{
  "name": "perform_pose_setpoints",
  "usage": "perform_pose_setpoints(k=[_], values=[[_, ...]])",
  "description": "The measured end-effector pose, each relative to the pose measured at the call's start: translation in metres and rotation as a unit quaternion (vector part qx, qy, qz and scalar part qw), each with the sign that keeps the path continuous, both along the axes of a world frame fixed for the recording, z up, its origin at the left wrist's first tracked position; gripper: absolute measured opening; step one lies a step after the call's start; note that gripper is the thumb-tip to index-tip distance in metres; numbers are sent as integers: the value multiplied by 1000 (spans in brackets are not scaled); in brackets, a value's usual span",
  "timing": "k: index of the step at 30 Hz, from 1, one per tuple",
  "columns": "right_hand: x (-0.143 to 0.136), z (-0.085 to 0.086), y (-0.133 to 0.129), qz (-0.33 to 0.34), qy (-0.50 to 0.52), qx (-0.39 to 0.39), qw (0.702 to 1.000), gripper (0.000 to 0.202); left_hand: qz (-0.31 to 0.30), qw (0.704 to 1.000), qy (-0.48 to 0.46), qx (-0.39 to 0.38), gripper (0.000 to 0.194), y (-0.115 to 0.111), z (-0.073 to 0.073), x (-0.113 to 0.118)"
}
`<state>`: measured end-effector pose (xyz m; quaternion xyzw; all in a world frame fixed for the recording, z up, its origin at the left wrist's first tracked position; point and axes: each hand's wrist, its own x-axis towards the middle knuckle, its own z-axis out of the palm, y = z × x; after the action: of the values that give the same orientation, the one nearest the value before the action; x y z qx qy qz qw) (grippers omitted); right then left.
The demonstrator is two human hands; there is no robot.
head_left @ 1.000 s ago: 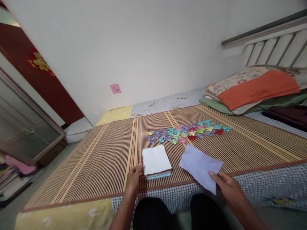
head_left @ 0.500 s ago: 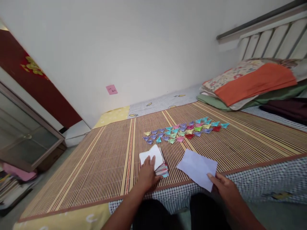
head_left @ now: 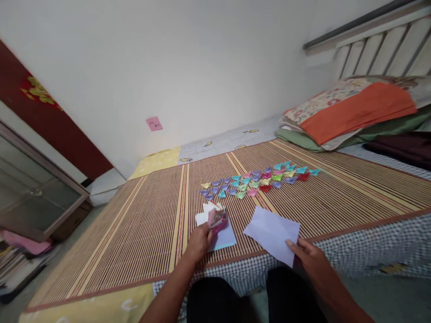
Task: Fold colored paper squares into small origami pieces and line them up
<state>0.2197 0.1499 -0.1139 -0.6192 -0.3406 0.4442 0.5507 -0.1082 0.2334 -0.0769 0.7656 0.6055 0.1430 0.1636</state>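
My left hand [head_left: 199, 241] is closed on the near edge of several paper sheets [head_left: 217, 219], pink and other colours, lifted and bent up from a stack. Beneath them the rest of the paper stack [head_left: 225, 237] lies on the mat, a pale lilac sheet with a light blue edge showing. My right hand [head_left: 308, 253] pinches one lilac sheet of paper [head_left: 272, 231] by its right corner, held out over the mat's front edge. Beyond both hands, rows of small folded paper shapes [head_left: 256, 183] in blue, purple, pink, green, yellow and red lie on the mat.
A striped bamboo mat [head_left: 151, 224] covers the bed, with checked cloth [head_left: 363, 240] hanging at its front edge. Pillows and folded bedding [head_left: 360, 114] are piled at the right, below a radiator [head_left: 380, 56]. A glass-fronted cabinet [head_left: 33, 193] stands at the left.
My left hand has gone from lying on top of the stack to gripping and lifting part of its sheets. The right hand's lilac sheet has shifted slightly left.
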Motion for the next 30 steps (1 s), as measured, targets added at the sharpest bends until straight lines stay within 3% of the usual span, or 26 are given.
perform_pose_setpoints(k=[6, 11, 16, 24, 27, 30], values=[[-2, -1, 4, 14, 23, -18, 999, 40, 41, 999, -24, -8, 32, 12, -4, -17], [-6, -6, 17, 8, 34, -14, 999, 48, -22, 999, 24, -13, 28, 0, -4, -1], [-3, -9, 16, -3, 34, -14, 999, 45, -71, 992, 103, -10, 65, -13, -4, 16], [-6, -14, 7, 3, 54, -9, 999, 43, -108, 975, 194, -22, 77, -12, 4, 25], [-4, -15, 7, 4, 59, -4, 998, 41, -101, 973, 208, -19, 72, -10, 5, 28], [0, -18, 6, 6, 63, -3, 998, 40, -93, 974, 204, -18, 50, -2, 8, 23]])
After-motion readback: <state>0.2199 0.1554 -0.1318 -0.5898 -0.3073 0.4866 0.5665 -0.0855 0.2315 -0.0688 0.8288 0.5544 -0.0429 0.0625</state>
